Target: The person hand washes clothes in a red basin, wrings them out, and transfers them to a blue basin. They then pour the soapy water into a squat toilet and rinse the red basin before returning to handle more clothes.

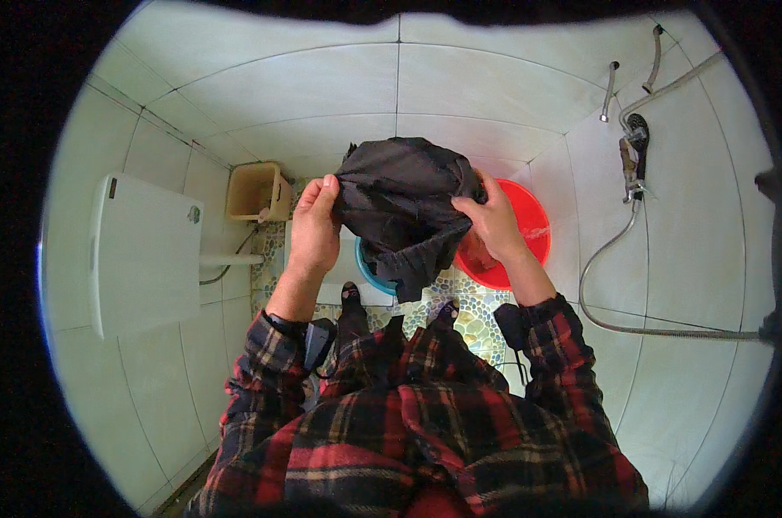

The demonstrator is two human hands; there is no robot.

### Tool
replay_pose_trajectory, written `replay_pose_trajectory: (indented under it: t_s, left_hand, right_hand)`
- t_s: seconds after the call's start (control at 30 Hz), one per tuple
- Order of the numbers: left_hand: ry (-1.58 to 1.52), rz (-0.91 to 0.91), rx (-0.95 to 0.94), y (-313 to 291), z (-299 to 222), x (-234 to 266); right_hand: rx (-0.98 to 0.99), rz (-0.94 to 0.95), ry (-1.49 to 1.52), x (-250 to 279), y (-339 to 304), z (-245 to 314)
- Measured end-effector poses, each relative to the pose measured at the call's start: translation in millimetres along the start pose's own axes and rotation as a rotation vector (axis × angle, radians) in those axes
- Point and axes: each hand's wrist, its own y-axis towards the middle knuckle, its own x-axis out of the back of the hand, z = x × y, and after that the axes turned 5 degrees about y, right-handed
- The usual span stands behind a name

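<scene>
Fingers of the left hand (pixel 313 226) are curled shut on the left edge of a dark garment (pixel 404 207), thumb on the near face, fingertips pinching the fabric at its upper left corner. Fingers of the right hand (pixel 495 220) are likewise closed on the garment's right edge, thumb lying across the cloth and the other fingers wrapped behind it. Both hands hold the garment up in the air between them, bunched and creased, its lower end hanging down in a loose fold.

Directly below the garment, on the floor, stands a blue basin (pixel 370 269), mostly hidden by the cloth; only its near left rim shows. Just beside it to the right stands a red bucket (pixel 529 229), partly covered by the right hand and wrist. The pebble-patterned floor (pixel 473 321) carries both vessels.

Both forearms emerge from red and black plaid sleeves (pixel 564 345).

Against the left wall hangs a white cistern (pixel 141 250), with a tan bin (pixel 257 192) in the far left corner of the floor. On the right wall a shower hose (pixel 611 250) loops down from its fitting (pixel 634 160), well apart from the hands.
</scene>
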Motion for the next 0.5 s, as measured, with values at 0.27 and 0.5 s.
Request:
replay_pose_trajectory:
  t_s: [0.27,0.5]
  left_hand:
    - [-0.274,0.126,0.062,-4.9,10.3,-7.5]
    - [-0.142,0.272,0.155,-5.3,9.7,-16.2]
  right_hand:
    - [0.5,-0.029,-0.816,-10.2,-19.1,26.8]
    - [0.373,0.313,-0.741,-49.0,-11.4,46.7]
